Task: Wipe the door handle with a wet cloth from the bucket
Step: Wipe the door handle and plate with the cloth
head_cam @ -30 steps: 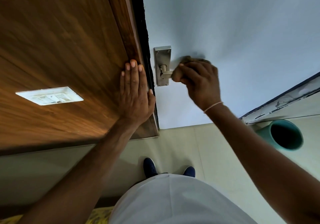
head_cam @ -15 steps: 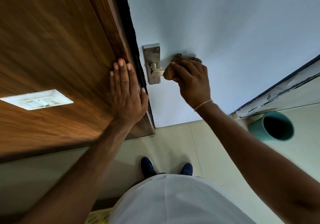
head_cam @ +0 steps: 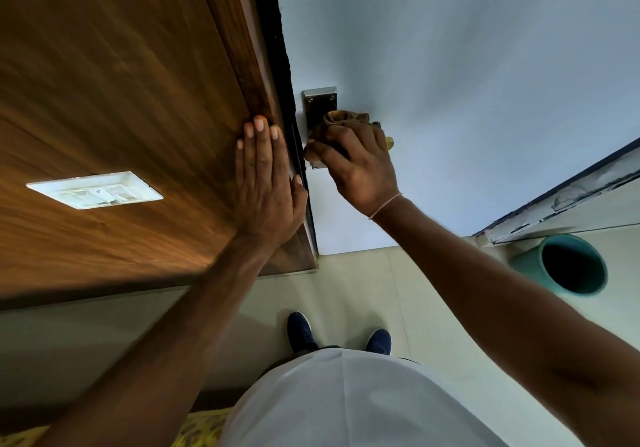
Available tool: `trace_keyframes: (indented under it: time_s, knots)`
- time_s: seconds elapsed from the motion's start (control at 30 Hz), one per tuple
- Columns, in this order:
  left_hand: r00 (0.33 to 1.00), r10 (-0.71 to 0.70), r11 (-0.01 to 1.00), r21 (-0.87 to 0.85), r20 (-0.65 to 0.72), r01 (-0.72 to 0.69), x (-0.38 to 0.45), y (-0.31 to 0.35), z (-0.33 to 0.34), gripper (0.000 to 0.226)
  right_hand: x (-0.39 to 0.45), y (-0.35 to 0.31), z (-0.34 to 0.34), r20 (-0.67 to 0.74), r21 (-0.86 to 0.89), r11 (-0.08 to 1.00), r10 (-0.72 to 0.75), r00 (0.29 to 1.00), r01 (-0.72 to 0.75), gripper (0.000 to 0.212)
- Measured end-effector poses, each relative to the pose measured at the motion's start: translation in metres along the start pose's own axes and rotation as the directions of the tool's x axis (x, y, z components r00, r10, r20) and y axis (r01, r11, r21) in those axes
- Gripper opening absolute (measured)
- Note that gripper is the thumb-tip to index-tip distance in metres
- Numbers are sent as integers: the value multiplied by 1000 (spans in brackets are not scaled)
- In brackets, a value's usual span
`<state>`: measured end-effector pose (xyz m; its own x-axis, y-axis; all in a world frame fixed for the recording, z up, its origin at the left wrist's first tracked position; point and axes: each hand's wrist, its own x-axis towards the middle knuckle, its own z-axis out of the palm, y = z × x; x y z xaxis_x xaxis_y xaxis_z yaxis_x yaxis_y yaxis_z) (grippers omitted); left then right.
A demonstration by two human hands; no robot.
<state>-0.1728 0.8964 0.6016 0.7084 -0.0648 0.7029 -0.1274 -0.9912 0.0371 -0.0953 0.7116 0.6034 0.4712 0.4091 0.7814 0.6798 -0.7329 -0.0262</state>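
A brown cloth (head_cam: 343, 119) is bunched against the metal door handle plate (head_cam: 319, 98) on the pale blue door (head_cam: 450, 83). My right hand (head_cam: 360, 166) is closed on the cloth and covers the plate's lower part and most of the lever; only the lever's brass tip (head_cam: 390, 142) shows. My left hand (head_cam: 265, 183) lies flat with fingers together on the wooden frame (head_cam: 138, 117) beside the door edge. A teal bucket (head_cam: 568, 266) stands on the floor at the right.
A white switch plate (head_cam: 95, 190) is set in the wood panel at left. My two blue shoes (head_cam: 301, 332) stand on the pale tiled floor (head_cam: 363, 290). A worn door sill (head_cam: 571, 193) runs behind the bucket.
My right hand has slid left with the cloth from the lever onto the handle plate, now covering its lower part. The left hand stays flat on the frame.
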Motion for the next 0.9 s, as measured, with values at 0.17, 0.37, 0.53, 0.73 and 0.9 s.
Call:
trace_keyframes:
  time_s: [0.17,0.37,0.53,0.73,0.9]
  knots:
    - [1000,27,1000,6,-15,-27,-2,-4,1,91,-17,18,-9,-53,31,993,116,992,-114,20]
    - [1000,18,1000,-7,20,-18,-2,-3,1,96,7,-9,7,-24,76,997,9,1000,-7,16]
    - [1000,27,1000,0,8,-27,-2,-4,0,94,-10,20,-9,-55,29,997,80,995,-79,22]
    - [1000,11,1000,8,8,-11,-1,-1,-1,90,-5,15,-1,74,0,986,166,983,-166,35]
    - [999,-35,999,20,1,35,1,6,1,83,2,9,-7,137,-67,986,162,977,-154,30]
